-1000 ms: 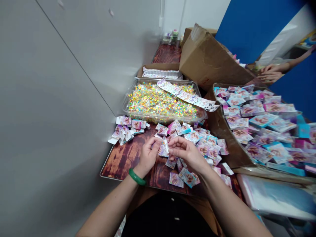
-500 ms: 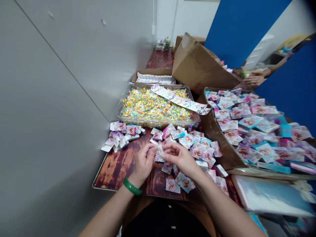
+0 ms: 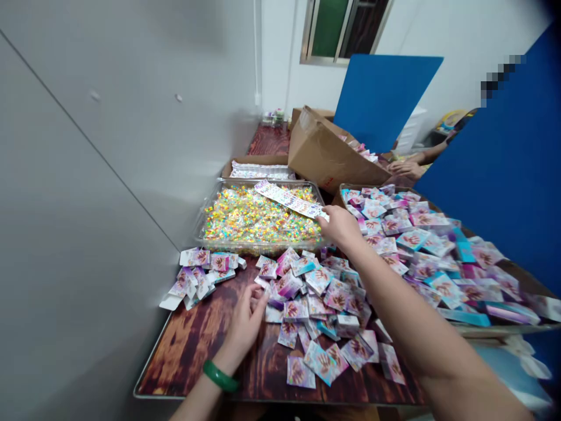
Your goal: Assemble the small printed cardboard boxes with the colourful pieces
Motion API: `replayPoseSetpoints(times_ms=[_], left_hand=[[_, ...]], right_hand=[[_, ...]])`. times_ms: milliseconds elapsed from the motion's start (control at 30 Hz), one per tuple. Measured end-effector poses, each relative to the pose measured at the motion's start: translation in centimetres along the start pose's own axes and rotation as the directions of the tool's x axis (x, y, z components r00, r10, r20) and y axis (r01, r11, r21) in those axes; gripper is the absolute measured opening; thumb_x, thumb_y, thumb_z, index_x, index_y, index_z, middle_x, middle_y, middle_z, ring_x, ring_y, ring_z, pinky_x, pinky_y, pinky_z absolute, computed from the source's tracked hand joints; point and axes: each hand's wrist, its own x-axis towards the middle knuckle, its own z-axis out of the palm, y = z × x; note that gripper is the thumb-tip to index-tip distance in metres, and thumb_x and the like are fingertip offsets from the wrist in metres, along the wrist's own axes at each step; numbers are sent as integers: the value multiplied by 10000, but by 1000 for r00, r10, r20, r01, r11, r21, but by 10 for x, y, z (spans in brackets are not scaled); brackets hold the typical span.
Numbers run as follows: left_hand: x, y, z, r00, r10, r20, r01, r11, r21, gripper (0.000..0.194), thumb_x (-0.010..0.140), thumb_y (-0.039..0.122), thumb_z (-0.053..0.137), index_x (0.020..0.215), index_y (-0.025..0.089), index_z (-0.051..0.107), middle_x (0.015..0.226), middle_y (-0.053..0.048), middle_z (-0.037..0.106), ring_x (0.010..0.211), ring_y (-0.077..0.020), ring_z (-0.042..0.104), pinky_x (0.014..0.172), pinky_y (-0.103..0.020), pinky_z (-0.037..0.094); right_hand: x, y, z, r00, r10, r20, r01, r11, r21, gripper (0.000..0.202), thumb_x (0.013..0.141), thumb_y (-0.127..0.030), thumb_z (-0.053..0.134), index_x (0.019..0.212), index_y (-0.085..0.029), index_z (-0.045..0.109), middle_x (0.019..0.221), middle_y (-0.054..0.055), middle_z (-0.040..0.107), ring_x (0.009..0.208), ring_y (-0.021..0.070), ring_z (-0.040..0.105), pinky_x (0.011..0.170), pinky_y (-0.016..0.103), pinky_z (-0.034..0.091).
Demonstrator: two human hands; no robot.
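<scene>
My right hand (image 3: pixel 344 225) pinches the near right end of a long printed sticker strip (image 3: pixel 287 200). The strip lies across a clear plastic tray (image 3: pixel 258 248) heaped with small packets of colourful beads (image 3: pixel 245 216). Lower down, my left hand (image 3: pixel 249 310), with a green bangle on the wrist, is curled at the left edge of a pile of small printed boxes (image 3: pixel 319 280). Its fingers are closed, and whatever they hold is too small to make out. Several more little boxes (image 3: pixel 204 272) sit at the tray's front left corner.
A large carton (image 3: pixel 381 257) full of small boxes stands on the right. Behind the tray are a shallow box of sticker strips (image 3: pixel 263 170) and a tilted cardboard box (image 3: pixel 326 155). A grey partition (image 3: pixel 87 234) borders the left. Another person's hands (image 3: pixel 407 168) show behind.
My right hand has left my left hand and reached forward to the strip's end. The left hand stays low by the boxes. The view has tilted up.
</scene>
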Motion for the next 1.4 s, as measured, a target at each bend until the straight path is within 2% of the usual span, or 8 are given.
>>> replayPoseSetpoints(times_ms=[200,467,633,767,867,1000,1167,1400], left_hand=[[-2,0,-4,999,0,33,0,1000,3,355,835,462,490,1047,190,577,1001,-90,650,880,-224,620,809,-364,477],[14,27,-26,998,47,-44,-49,998,-48,330,823,453,514,1001,193,613,995,-81,657,847,-212,615,761,-328,487],[46,65,-11,998,-23,62,46,917,-397,420,786,523,567,1006,170,628,954,-90,656,831,-205,623,711,-295,484],[72,103,0,940,-90,330,321,566,-759,480,778,572,559,978,140,615,941,-106,650,816,-178,633,736,-292,494],[75,121,-2,948,4,317,283,441,-851,348,743,450,658,913,151,609,885,-73,657,751,-154,627,705,-271,493],[54,127,-18,972,126,196,65,660,-749,250,761,329,654,937,155,620,883,-52,663,781,-162,612,741,-279,475],[16,130,-40,891,351,289,-245,906,-344,225,836,349,560,794,146,649,791,-29,637,798,-162,563,769,-284,447],[2,128,-56,916,401,5,-399,913,-90,302,725,341,691,976,189,624,994,-77,616,926,-202,543,821,-319,436]], right_hand=[[76,9,24,982,30,184,-14,996,-88,526,672,-394,711,1070,-55,660,1105,214,639,1017,317,583,788,340,460],[75,7,12,991,-17,136,40,984,-173,419,759,-346,598,1023,-33,688,1049,238,663,1030,345,576,800,378,450],[37,-17,-25,996,-91,-16,86,974,-208,477,829,-424,488,986,-14,673,1038,250,652,1036,354,558,843,410,424],[-35,-48,-45,968,-149,-203,119,981,-152,501,863,-486,408,996,-62,639,947,210,671,916,318,613,714,367,475],[-95,-57,-41,950,-217,-225,210,976,-55,437,868,-462,435,1035,-104,622,991,179,676,923,312,628,695,372,508],[-134,-41,-31,913,-316,-259,350,931,99,511,849,-457,521,1222,-107,532,1127,178,651,990,319,617,784,441,521],[-131,-32,-45,805,-465,-370,585,729,355,360,860,-285,544,1199,-161,555,1180,126,627,1121,249,545,948,416,441],[-119,-43,-47,927,-361,-98,298,554,777,174,824,-299,559,738,-184,657,695,8,661,654,151,591,632,266,469]])
